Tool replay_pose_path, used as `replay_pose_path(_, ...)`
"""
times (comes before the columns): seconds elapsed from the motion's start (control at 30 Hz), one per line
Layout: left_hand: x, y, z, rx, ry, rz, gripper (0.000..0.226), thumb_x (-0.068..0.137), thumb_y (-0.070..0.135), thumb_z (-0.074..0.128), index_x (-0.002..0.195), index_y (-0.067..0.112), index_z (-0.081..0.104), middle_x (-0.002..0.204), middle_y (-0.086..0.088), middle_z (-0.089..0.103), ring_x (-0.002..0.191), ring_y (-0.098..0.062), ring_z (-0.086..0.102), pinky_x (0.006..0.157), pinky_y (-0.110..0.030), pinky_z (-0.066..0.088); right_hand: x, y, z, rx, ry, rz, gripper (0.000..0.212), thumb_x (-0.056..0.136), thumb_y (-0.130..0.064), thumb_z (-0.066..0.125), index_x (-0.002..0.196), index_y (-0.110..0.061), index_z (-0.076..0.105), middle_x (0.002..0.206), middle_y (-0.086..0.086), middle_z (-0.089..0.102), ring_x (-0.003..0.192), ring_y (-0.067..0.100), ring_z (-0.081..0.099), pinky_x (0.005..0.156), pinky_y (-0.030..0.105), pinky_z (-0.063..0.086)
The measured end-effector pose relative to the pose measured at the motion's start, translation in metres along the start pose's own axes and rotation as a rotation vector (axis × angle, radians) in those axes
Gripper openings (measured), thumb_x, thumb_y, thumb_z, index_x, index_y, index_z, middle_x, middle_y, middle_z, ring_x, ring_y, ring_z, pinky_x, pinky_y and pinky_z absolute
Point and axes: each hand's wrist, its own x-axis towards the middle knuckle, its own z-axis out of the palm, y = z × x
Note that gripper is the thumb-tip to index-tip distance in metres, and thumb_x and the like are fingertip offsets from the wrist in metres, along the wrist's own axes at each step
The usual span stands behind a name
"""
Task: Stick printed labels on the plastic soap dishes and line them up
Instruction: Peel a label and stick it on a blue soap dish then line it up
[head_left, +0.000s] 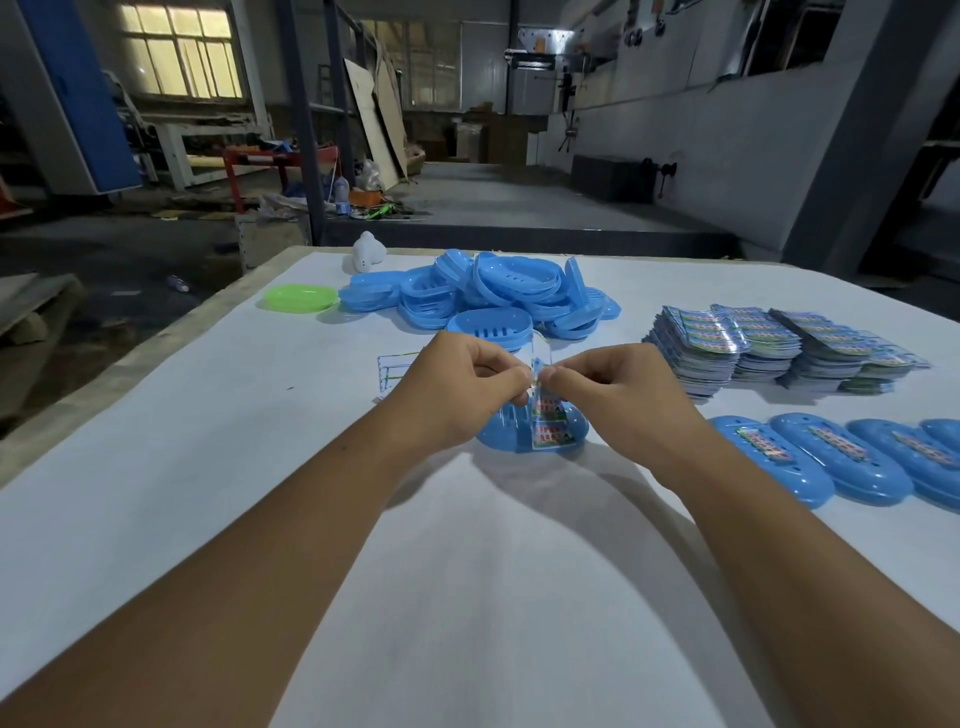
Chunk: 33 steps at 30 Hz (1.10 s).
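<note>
Hands met above a blue soap dish — left hand and right hand both pinched one printed label, fingers curled tight.

Head-worn view, forward-down, close over table

**Plastic, paper and film on a papered table**

The table is covered in smooth, matt white paper, with a bare wooden edge showing. The heaped soap dishes are glossy blue plastic; one dish is translucent green. The stacked labels are shiny printed paper. The label between the hands has a clear, glossy backing film.
</note>
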Motion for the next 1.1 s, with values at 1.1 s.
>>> replay_pose_path(1.1, 0.006, -0.011, -0.006, 0.896, 0.199, -0.208, 0.023, 0.101, 0.036, 0.035, 0.098, 0.014, 0.04, 0.087, -0.006, 0.049, 0.081, -0.029, 0.049, 0.068, -0.036, 0.037, 0.01, 0.019, -0.007, -0.428, 0.149, 0.06, 0.041, 0.095, -0.027, 0.057, 0.06, -0.005, 0.054, 0.059, 0.016, 0.045, 0.057, 0.023, 0.03, 0.052, 0.035, 0.031)
